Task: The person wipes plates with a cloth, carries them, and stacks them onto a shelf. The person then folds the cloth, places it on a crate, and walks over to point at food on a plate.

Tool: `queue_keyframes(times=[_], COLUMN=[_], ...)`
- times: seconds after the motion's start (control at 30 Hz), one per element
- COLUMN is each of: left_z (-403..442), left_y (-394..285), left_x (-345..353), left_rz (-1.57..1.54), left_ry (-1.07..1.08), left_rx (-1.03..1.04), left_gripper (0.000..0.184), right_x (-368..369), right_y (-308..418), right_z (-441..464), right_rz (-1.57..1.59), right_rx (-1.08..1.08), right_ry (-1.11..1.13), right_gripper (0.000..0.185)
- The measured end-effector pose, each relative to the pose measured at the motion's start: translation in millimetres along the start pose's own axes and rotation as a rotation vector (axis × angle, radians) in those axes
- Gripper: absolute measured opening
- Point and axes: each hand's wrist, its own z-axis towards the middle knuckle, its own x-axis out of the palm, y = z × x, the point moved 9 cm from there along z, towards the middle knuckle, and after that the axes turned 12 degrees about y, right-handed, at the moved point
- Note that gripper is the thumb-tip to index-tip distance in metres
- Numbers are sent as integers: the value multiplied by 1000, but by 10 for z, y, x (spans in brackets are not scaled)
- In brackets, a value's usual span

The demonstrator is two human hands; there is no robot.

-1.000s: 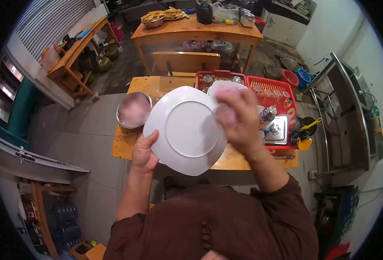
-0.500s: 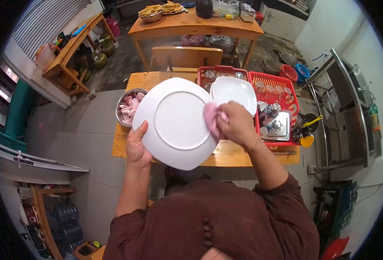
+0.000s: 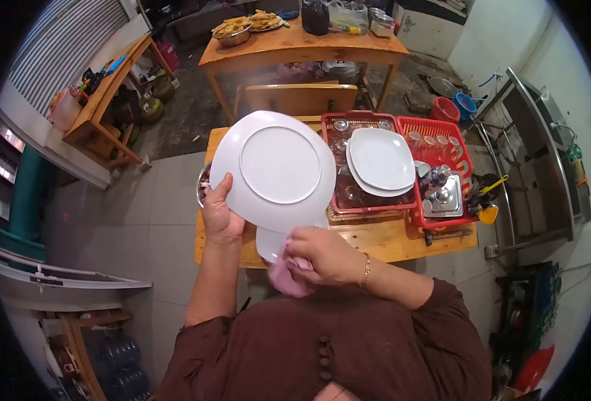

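My left hand [image 3: 223, 215] grips the left edge of a white square plate [image 3: 280, 164], thumb over the rim, with the plate's underside and round foot ring facing me. Bunched in my right hand [image 3: 325, 255] is a pink cloth [image 3: 290, 275], just below the plate's lower right edge. Part of another white dish [image 3: 268, 244] shows on the table beneath the held plate. To the right, two white square plates [image 3: 381, 158] lie stacked on a red basket [image 3: 369, 208] of glasses. A metal bowl [image 3: 200, 194] is mostly hidden behind the plate and my left hand.
A second red basket [image 3: 434, 122] holds glasses and metal containers, with a yellow utensil [image 3: 488, 214] at its right. Beyond the wooden table [image 3: 402, 248] stands a chair [image 3: 302, 99], then a back table [image 3: 295, 45] with fried food. A metal rack [image 3: 539, 167] is at right.
My right hand and the cloth have moved down and left from the plate's right edge towards my body. The plate has tilted, and the view has shifted slightly.
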Motion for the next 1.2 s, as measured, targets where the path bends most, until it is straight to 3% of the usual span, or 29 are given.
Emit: queue_keyframes(times=[0.07,0.1,0.17,0.3,0.33,0.37,0.43,0.5,0.53,0.57,0.6,0.67,0.7,0.77,0.83,0.9,0.97,1.03,1.1,1.13,1.2], left_z=[39,53,27,-109,-185,-223,-101,-87,-96,-94,-67,-10,24,75,122,179,204,296,499,562,740], left_y=[-164,-201,-192,-5,-180,-276,-110,-268,-319,-374,-465,-516,-470,-327,-162,34,302,563,837,973,997], left_x=[15,77,174,349,496,666,168,40,-24,-37,-58,-179,-229,-248,-208,-131,29,173,113,149,179], left_rz=[-20,-47,29,330,718,1334,420,397,377,371,299,183,178,63,14,-36,-47,-70,353,353,727], left_ry=[67,132,204,463,607,728,410,416,414,418,382,361,363,395,390,385,468,494,409,397,365], left_rx=[-56,-103,-163,-179,116,315,-194,-286,-367,-373,-323,-268,-276,-327,-344,-364,-477,-552,-526,-528,-256], left_gripper=[40,37,39,48,49,53,49,45,42,42,40,41,41,45,46,48,48,48,46,46,44], right_x=[-113,-435,-965,-497,-286,-100,-264,-617,-830,-984,-1056,-899,-892,-501,-470,-394,-308,-583,-878,-1084,-1406], right_y=[116,72,245,814,894,845,700,317,45,-265,-619,-1194,-1278,-1483,-1132,-949,-924,-643,-459,-338,-98], right_z=[62,110,276,853,944,1028,1148,1185,1115,1033,887,556,371,-68,-119,-333,-495,-516,-549,-487,-371], right_rz=[-78,-106,-129,-406,-475,-666,-647,-673,-598,-446,-334,427,427,847,575,924,977,907,844,593,69], right_rx=[10,-25,35,-236,-334,-350,-231,14,128,223,327,383,392,649,527,432,409,456,501,399,284], right_ry=[43,-169,-333,-234,-202,-248,-263,-264,-408,-369,-341,-180,-184,-128,-38,-167,-39,-115,-180,-139,-127], right_gripper=[8,11,16,23,28,30,28,24,22,21,31,36,36,35,41,43,34,29,25,24,21])
